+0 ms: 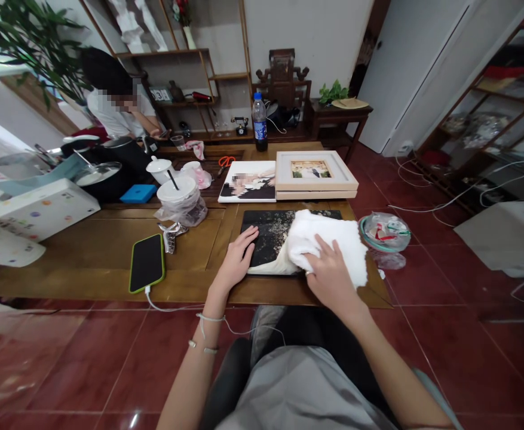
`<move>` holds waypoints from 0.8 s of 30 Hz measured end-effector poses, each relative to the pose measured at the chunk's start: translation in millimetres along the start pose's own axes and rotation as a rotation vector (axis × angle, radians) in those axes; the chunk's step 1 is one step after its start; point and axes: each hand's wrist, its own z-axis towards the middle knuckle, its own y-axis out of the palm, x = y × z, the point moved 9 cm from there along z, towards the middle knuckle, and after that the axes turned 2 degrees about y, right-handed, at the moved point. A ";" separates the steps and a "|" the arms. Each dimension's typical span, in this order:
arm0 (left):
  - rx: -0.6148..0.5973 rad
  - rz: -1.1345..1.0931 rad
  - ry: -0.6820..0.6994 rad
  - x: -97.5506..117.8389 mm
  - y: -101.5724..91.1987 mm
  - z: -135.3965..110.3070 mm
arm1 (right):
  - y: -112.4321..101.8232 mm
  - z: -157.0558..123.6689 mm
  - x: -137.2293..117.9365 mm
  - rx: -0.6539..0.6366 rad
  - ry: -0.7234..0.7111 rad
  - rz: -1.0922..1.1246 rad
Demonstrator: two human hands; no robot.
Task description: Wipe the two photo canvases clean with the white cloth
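A dark photo print lies flat near the front edge of the low wooden table. My left hand rests on its left edge, fingers stretched flat. My right hand presses down on a white towel that covers the print's right part, fingers bent into the cloth.
A phone in a green case lies to the left with a cable. Beyond are a framed picture, another print, a soda bottle, white cups and scissors. A glass bowl sits right. Another person sits at the far left.
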 end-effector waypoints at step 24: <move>-0.007 -0.004 0.005 -0.3 0.4 -1.1 | -13.8 -38.9 56.0 -0.027 0.130 0.116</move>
